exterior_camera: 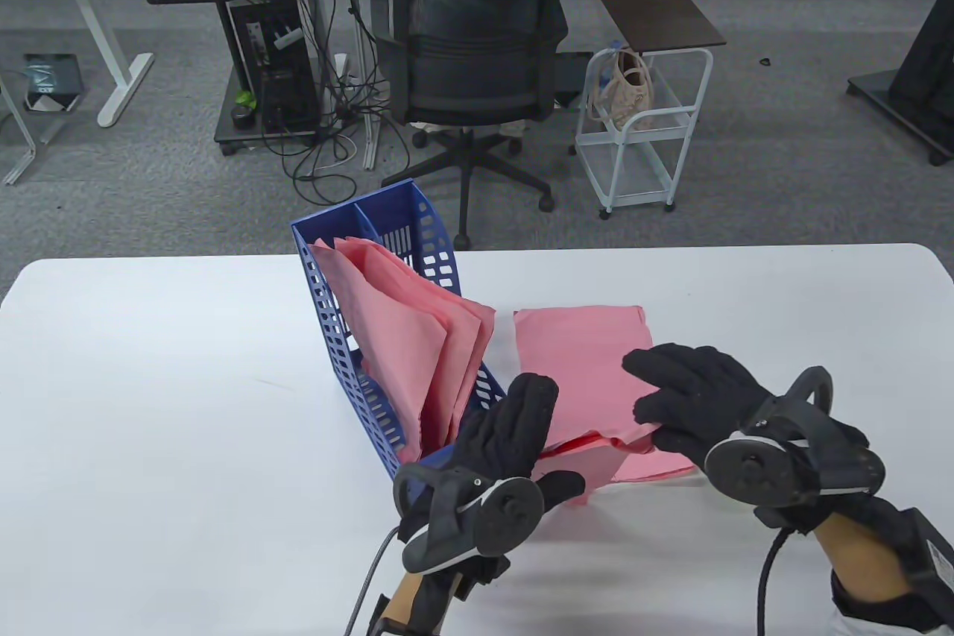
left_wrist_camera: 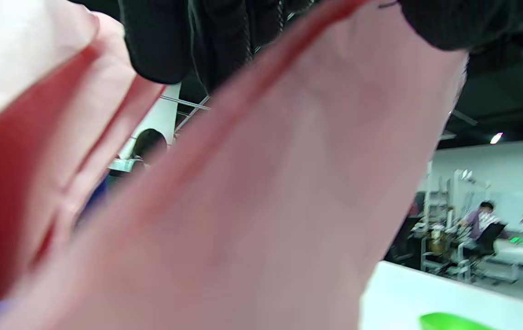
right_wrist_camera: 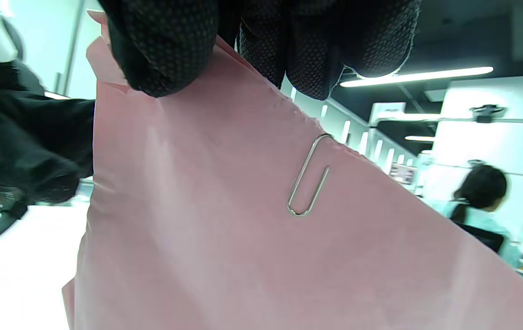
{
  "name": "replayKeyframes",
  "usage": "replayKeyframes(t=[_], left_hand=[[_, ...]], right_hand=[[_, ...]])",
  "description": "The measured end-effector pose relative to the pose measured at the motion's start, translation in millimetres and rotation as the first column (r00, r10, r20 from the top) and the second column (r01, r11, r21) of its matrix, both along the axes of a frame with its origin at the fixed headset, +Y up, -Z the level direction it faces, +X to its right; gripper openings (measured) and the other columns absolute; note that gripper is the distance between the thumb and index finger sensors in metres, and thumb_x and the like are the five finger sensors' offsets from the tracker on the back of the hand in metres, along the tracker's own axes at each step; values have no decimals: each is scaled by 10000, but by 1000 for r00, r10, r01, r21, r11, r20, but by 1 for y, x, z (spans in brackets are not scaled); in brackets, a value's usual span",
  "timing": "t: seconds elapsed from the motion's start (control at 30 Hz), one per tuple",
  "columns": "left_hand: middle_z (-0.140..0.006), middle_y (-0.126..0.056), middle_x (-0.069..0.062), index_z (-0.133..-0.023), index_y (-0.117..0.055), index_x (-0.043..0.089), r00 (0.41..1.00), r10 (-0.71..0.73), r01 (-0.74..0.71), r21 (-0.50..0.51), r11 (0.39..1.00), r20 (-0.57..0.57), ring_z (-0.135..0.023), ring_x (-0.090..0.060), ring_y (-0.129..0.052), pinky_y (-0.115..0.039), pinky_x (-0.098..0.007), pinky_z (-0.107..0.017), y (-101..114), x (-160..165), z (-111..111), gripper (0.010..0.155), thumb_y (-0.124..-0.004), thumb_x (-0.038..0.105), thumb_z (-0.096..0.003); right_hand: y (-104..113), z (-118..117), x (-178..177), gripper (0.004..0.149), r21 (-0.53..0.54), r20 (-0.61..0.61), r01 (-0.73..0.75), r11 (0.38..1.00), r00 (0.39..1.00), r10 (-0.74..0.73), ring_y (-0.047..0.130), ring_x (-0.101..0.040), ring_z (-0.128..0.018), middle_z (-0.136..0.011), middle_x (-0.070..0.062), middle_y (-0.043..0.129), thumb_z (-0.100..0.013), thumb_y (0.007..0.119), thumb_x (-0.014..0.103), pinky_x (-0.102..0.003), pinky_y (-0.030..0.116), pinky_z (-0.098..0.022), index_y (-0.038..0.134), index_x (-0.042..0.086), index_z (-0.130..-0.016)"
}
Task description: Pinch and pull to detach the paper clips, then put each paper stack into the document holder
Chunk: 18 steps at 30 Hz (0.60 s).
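A pink paper stack (exterior_camera: 577, 353) lies on the white table (exterior_camera: 149, 405) just right of the blue document holder (exterior_camera: 376, 233). The holder has several pink stacks (exterior_camera: 406, 338) leaning in it. My left hand (exterior_camera: 548, 442) holds the stack's near left corner, fingers on top and thumb under it. My right hand (exterior_camera: 641, 390) pinches the near edge, which is raised off the table. In the right wrist view a silver paper clip (right_wrist_camera: 308, 176) sits on the stack's edge (right_wrist_camera: 225, 238), just below my fingertips (right_wrist_camera: 160, 50). Pink paper (left_wrist_camera: 261, 206) fills the left wrist view.
The document holder stands tilted at the table's middle, directly left of my left hand. An office chair (exterior_camera: 473, 47) and a white trolley (exterior_camera: 641, 129) stand on the floor beyond the far edge. People sit at desks far off.
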<state>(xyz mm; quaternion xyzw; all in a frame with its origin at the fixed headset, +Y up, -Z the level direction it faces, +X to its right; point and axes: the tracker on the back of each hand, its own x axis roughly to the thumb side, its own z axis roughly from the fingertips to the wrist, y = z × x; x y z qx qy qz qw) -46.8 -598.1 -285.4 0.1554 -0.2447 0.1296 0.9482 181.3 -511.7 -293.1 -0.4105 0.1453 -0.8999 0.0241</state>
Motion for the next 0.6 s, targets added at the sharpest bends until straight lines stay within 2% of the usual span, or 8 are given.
replayKeyframes(t=[0.07,0.17,0.3,0.37,0.53,0.6], left_hand=[[-1179,-620,-76,-1196,-347,198,998,54,-54,-19,998,32,-942,-290,-915,-797,-476,-699,1,-3,0,911,-698,610,-464],[-1014,-849,-3,-1092,-608,290,993,94,-90,-64,994,67,-770,-200,-1028,-870,-378,-604,3,-6,-2,662,-723,541,-490],[-866,-959,19,-980,-751,299,987,138,-129,-112,985,76,-670,-174,-1066,-895,-347,-546,2,-12,-5,473,-715,452,-534],[-820,-981,17,-942,-781,299,986,148,-137,-129,982,81,-640,-169,-1072,-899,-341,-525,2,-11,-5,432,-704,442,-541],[-700,-1021,-12,-888,-832,231,984,171,-167,-90,982,42,-512,-155,-1092,-913,-326,-442,4,-12,-3,416,-673,427,-557],[-657,-1031,-26,-866,-852,209,980,194,-191,-77,979,35,-469,-155,-1096,-914,-328,-419,5,-15,-3,415,-663,413,-558]], right_hand=[[-4,1,-9,411,5,-62,31,1000,998,-31,653,-382,-1069,-1190,-113,574,-523,712,342,-522,588,-776,695,252,-923],[-9,0,-17,407,-5,-127,132,991,983,-132,687,-367,-1047,-1172,-110,598,-522,705,347,-504,613,-763,698,239,-915],[-15,-6,-19,404,-58,-168,303,951,936,-308,788,-355,-971,-1138,-134,633,-525,689,355,-465,693,-711,702,214,-904],[-18,-8,-19,400,-85,-163,372,924,910,-381,884,-311,-877,-1117,-157,644,-530,686,339,-422,759,-647,701,191,-901],[-26,-13,-17,399,-20,-156,478,878,866,-475,1001,-201,-635,-1062,-169,696,-535,684,330,-292,839,-463,700,169,-900],[-29,-13,-15,404,6,-155,500,866,856,-493,1012,-178,-596,-1052,-162,709,-534,687,339,-267,845,-433,694,178,-904]])
